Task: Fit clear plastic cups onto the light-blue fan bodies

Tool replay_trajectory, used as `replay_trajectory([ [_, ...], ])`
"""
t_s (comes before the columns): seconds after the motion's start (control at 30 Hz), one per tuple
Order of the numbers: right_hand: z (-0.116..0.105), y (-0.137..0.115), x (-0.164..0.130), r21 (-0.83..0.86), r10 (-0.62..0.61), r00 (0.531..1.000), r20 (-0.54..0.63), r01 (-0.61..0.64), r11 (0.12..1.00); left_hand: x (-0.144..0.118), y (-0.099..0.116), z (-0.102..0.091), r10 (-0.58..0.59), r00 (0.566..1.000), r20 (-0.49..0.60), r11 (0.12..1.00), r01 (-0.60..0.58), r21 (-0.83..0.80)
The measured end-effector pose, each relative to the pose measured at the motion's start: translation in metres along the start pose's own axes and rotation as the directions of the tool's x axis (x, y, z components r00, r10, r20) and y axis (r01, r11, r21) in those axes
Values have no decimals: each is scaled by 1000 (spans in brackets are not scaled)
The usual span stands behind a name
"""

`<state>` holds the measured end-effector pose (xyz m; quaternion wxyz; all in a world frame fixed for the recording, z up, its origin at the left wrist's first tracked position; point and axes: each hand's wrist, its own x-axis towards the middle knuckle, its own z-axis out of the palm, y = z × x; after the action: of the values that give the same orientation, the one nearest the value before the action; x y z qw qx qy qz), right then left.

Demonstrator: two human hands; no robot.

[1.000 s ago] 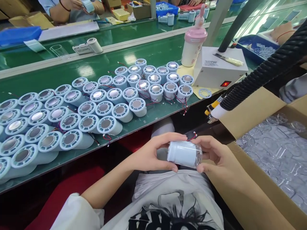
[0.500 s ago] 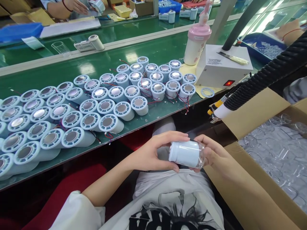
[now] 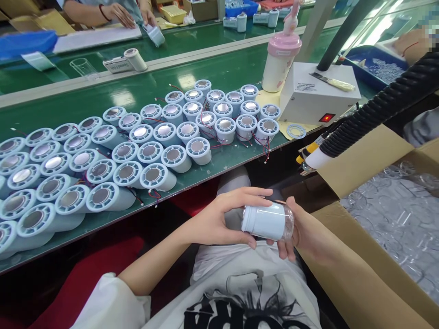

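Over my lap, my left hand [image 3: 222,217] is closed round a light-blue cylinder [image 3: 264,220], its thumb below and fingers on top. The cylinder lies sideways inside a clear plastic cup [image 3: 288,222], whose rounded end points right. Against that end rests the palm of my right hand [image 3: 303,230], thumb up and fingers curled loosely underneath. Several similar light-blue cylinders [image 3: 159,176] stand in rows on the green bench, with silvery discs on top and thin red and dark wires at some of them.
At right, an open cardboard box [image 3: 343,219] holds many clear cups [image 3: 394,224]. A black corrugated hose [image 3: 380,100] crosses above it. On the bench stand a white box with a lit red switch [image 3: 320,98] and a pink-topped bottle [image 3: 281,59]. A co-worker's hands [image 3: 120,16] are across the bench.
My right hand has shifted its grip on the clear cup, its fingers now lower and looser. My left hand keeps its hold. The co-worker opposite has lowered a light-blue part towards the bench.
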<state>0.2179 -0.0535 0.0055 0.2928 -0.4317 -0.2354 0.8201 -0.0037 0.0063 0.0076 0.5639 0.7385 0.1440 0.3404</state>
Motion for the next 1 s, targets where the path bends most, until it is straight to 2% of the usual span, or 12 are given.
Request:
replay_trajectory([
  [0.23,0,2,-3,-42,79,995,60,-76,996,-5,2,7,-106,993,-49,994,107,8],
  [0.3,0,2,-4,-148,12,999,37,-6,989,-6,6,8,-170,983,-69,985,169,-17],
  [0.37,-1,3,-6,-326,-190,980,-64,159,932,-7,10,9,-242,967,-80,970,239,-44],
  [0.43,-4,5,-8,-548,-508,855,-104,377,746,-7,15,10,-309,948,-82,950,303,-74],
  [0.5,-8,7,-10,-715,-741,668,68,551,431,-7,18,10,-354,932,-73,931,344,-118],
  [0.57,-13,8,-11,-749,-780,533,328,650,130,-7,19,10,-384,921,-63,916,371,-153],
  [0.63,-15,8,-12,-737,-742,506,439,676,24,-6,18,9,-401,915,-37,904,388,-178],
  [0.7,-16,7,-13,-727,-720,598,352,660,192,-6,16,7,-384,923,-1,908,378,-180],
  [0.77,-15,7,-14,-619,-643,741,195,602,505,-5,14,3,-318,948,26,939,319,-132],
  [0.83,-13,7,-14,-436,-540,835,107,528,729,-5,13,0,-253,966,46,965,256,-61],
  [0.9,-11,6,-14,-332,-494,866,74,488,807,-5,12,-1,-255,965,60,965,258,-52],
  [1.0,-9,4,-14,-392,-524,850,55,501,771,-6,11,0,-333,940,76,926,341,-161],
])
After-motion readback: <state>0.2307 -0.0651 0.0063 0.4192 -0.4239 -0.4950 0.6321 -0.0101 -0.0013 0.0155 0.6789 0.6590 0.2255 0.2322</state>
